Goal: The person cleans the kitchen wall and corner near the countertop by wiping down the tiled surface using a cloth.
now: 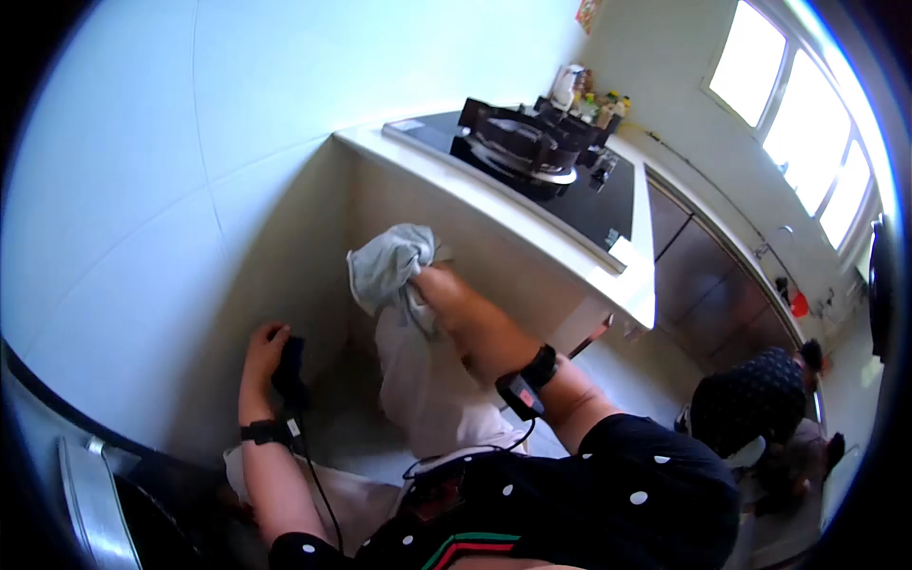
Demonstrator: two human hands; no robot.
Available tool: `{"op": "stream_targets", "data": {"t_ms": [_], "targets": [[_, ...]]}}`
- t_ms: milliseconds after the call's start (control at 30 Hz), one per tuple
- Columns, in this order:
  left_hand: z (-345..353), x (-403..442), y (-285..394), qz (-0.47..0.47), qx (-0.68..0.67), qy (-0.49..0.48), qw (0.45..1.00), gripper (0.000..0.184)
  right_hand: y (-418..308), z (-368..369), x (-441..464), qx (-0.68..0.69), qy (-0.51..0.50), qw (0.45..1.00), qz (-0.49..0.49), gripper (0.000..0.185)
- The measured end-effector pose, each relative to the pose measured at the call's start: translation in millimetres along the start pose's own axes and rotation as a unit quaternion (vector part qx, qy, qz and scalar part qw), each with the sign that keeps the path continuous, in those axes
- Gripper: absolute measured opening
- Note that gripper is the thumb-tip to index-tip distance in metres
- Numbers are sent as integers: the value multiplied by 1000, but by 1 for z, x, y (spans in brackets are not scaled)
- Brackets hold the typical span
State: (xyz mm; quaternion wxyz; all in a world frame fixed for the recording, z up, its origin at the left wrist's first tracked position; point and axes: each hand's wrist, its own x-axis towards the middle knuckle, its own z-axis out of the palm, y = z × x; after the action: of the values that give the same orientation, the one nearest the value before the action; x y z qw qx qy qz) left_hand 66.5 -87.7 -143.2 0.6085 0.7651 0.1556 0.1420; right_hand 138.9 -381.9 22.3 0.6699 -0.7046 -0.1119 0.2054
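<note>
My right hand (418, 269) grips a bunched light grey cloth (385, 261) against the pale panel below the stove counter. Folds of the cloth cover most of its fingers. On the left, my left hand (264, 350) is low beside the tiled wall, with its fingers curled. A dark, flat-sided thing (289, 369) shows at its palm; its kind I cannot make out. Black bands with small devices sit on both wrists, the right device (522, 394) trailing a cable.
A black gas stove (532, 152) is set in the white counter (494, 233), whose corner juts out at right. Bottles (608, 109) stand behind it. Another person (750, 404) in dark clothing is low at the right. A metal-edged object (85, 503) is at lower left.
</note>
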Motion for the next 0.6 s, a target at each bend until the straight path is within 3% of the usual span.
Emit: {"op": "stream_targets", "data": {"t_ms": [33,100,300,367,467,533,567,600], "targets": [[-1,-2,2,-9,3,4,1000,30,-3,1,-3,3,-7,1000,8,30],[-3,-5,4,15,13,1,1000,29,-13,4,-11,26,-30,991,-125,27],[-7,-14,14,-1,41,24,999,29,-28,10,-28,-85,-43,968,-231,31],[-7,-20,26,-16,58,4,998,29,-31,9,-23,-151,-26,982,-109,32],[-10,-19,26,-15,73,-32,997,29,-24,12,-8,-200,-66,974,-88,38],[-12,-20,24,-4,74,-48,996,28,-20,16,-3,-427,-127,880,-166,35],[-14,-20,23,2,63,-51,997,28,-18,16,0,-427,-129,880,-165,35],[-14,-19,21,8,52,-56,997,28,-15,16,3,-520,-116,835,-136,32]]}}
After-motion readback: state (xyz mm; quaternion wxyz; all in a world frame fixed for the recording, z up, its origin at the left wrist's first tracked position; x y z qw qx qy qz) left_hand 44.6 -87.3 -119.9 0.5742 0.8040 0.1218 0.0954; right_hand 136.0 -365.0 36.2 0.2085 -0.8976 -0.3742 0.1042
